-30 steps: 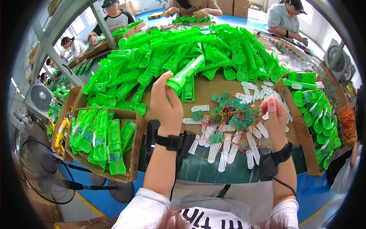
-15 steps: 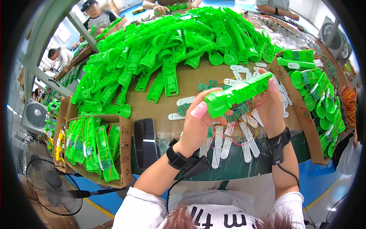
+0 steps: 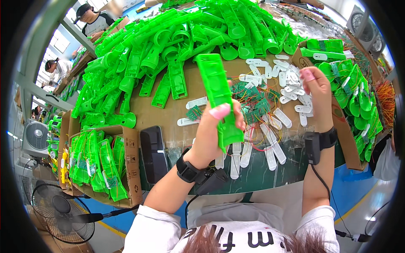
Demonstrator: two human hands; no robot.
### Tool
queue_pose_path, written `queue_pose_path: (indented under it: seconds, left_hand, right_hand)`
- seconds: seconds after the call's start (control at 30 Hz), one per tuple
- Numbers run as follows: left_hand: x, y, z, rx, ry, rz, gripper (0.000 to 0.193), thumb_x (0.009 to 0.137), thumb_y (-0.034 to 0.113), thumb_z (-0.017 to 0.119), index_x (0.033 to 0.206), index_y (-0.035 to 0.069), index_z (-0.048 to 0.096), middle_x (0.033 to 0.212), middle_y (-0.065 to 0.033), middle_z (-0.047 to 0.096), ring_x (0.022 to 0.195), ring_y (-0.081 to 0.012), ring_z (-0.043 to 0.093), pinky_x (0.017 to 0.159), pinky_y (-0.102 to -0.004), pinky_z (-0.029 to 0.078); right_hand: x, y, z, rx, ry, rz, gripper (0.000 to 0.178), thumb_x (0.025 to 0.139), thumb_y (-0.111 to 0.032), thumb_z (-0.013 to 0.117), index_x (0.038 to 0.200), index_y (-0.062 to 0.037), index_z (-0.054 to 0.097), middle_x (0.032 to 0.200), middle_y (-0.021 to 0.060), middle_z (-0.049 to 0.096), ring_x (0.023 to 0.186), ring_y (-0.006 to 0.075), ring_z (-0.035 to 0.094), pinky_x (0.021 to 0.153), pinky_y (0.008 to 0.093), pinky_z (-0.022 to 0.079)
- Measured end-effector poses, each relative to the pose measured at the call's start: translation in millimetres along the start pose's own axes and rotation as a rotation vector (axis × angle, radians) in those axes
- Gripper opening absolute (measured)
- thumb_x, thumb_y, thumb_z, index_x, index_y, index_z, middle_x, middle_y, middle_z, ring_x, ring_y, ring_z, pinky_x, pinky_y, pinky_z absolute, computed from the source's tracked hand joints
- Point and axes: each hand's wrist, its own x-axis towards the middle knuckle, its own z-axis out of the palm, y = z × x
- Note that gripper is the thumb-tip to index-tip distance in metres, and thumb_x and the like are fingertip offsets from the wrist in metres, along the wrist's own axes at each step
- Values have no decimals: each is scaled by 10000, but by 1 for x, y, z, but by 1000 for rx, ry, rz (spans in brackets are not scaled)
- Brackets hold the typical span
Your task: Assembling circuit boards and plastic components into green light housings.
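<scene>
My left hand is closed around a green plastic shell, a long trough-shaped half with moulded ribs inside. The shell stands tilted, its far end pointing away from me, above the table. Off to the right, my right hand is raised apart from the shell, fingers curled in toward the thumb; whatever they hold, if anything, does not show. Beside it lie small white oval plastic pieces. Between my hands is a tangle of green circuit boards with red and yellow wires, and long white strips lie nearer me.
A large heap of green shells covers the far side. A carton of wired green shells stands at the left, next to a black phone. Another carton with wired shells is at the right. A fan stands lower left.
My right hand has let go of the green shell and moved right. My left hand has turned the shell from lying sideways to pointing away from me.
</scene>
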Motion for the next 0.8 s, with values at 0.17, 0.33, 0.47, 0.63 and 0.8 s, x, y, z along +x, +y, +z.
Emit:
queue_pose_path:
  seconds: [0.17, 0.33, 0.47, 0.63, 0.8]
  left_hand:
    - [1, 4, -4, -102, 124, 67, 493, 849, 346, 420, 1254, 80, 331, 859, -72, 460, 686, -171, 467, 658, -332, 418]
    - [4, 6, -7, -108, 122, 66, 492, 849, 341, 424, 1257, 82, 333, 864, -74, 465, 684, -173, 467, 663, -329, 419]
    - [3, 7, -3, -84, 115, 51, 492, 849, 340, 426, 1259, 83, 333, 861, -71, 469, 680, -172, 471, 667, -329, 420]
    - [3, 4, -7, -59, 128, 35, 504, 844, 350, 438, 1261, 88, 330, 861, -70, 471, 678, -172, 477, 667, -331, 425]
    - [5, -3, 1, -114, 138, -29, 534, 829, 356, 468, 1273, 99, 319, 857, -63, 469, 699, -169, 478, 672, -324, 426]
  right_hand:
    - [-13, -6, 5, -882, -327, 22, 117, 725, -102, 633, 756, 4, 592, 722, 86, 571, 641, 149, 530, 576, 271, 422]
    - [-16, -5, 1, -969, -497, 66, 245, 666, -33, 655, 905, -32, 604, 842, 100, 527, 735, 218, 540, 682, 318, 457]
    - [-14, 1, 5, -936, -501, 45, 246, 674, -52, 661, 916, -53, 616, 861, 105, 510, 754, 226, 529, 693, 313, 452]
    - [-14, 9, 11, -936, -486, -55, 238, 685, -95, 672, 912, -48, 620, 877, 131, 518, 809, 270, 543, 720, 330, 448]
    - [-17, 20, -1, -981, -401, -257, 111, 651, -55, 631, 759, -36, 610, 899, 155, 538, 880, 326, 535, 764, 370, 447]
